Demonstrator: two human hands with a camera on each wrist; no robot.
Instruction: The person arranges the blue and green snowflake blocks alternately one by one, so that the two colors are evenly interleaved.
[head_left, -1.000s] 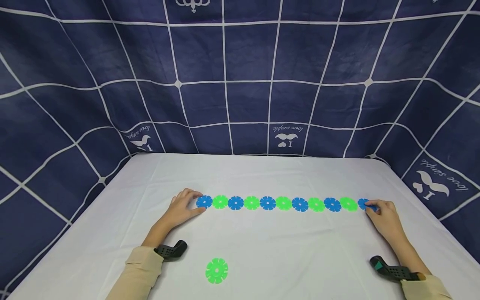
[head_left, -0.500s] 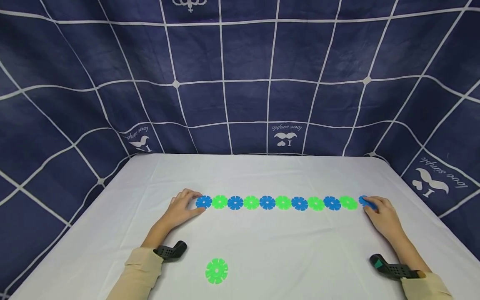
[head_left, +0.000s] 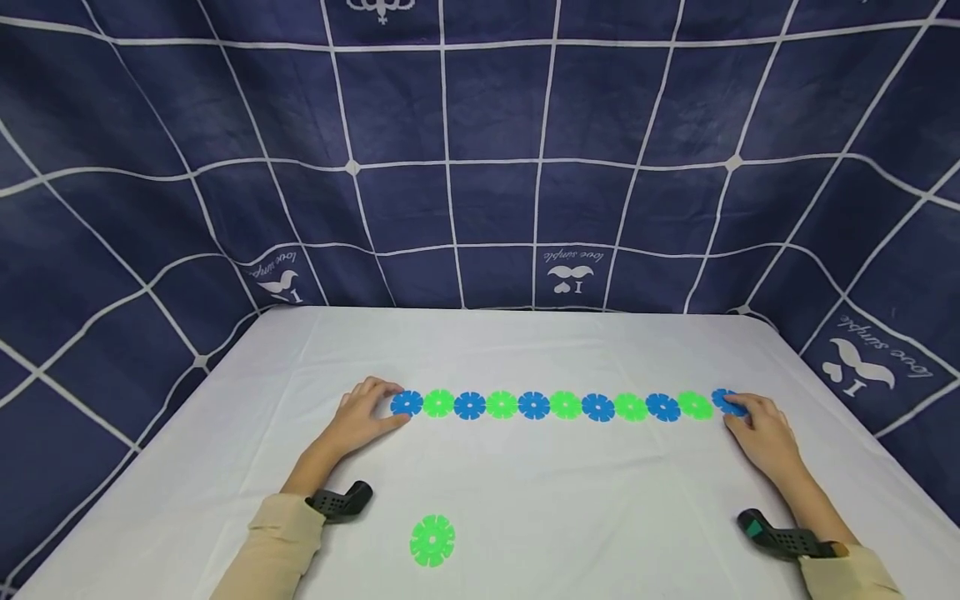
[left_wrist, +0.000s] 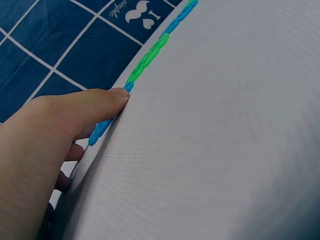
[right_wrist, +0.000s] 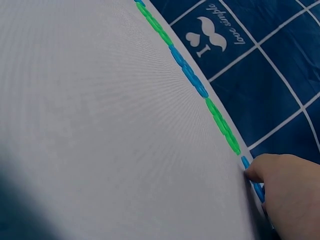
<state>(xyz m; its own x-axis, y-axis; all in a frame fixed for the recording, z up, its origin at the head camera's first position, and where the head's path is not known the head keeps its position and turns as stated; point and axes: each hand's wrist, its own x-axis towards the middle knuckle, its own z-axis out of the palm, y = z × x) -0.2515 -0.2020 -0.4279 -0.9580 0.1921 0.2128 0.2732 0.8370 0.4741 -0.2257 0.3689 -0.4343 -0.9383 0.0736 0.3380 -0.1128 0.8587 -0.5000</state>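
Note:
Blue and green snowflake discs alternate in a row across the white table. My left hand (head_left: pixel 362 415) grips the blue disc (head_left: pixel 407 403) at the row's left end, thumb at its near edge and fingers at its far edge. In the left wrist view the thumb (left_wrist: pixel 107 102) covers part of that disc. At the right end my right hand (head_left: pixel 763 429) pinches another blue disc (head_left: pixel 723 401), partly hidden under the fingers. The right wrist view shows a narrow gap between this blue disc (right_wrist: pixel 245 162) and the neighbouring green disc (right_wrist: pixel 222 126).
One loose green disc (head_left: pixel 432 540) lies near the front, right of the left forearm. The white tablecloth (head_left: pixel 555 508) ends at a dark blue curtain (head_left: pixel 495 204) with white lines behind. Each wrist bears a black camera mount (head_left: pixel 341 500).
My right hand has shifted slightly left with its blue disc, and its fingers now cover the disc differently. The left hand and the rest of the row stay in place.

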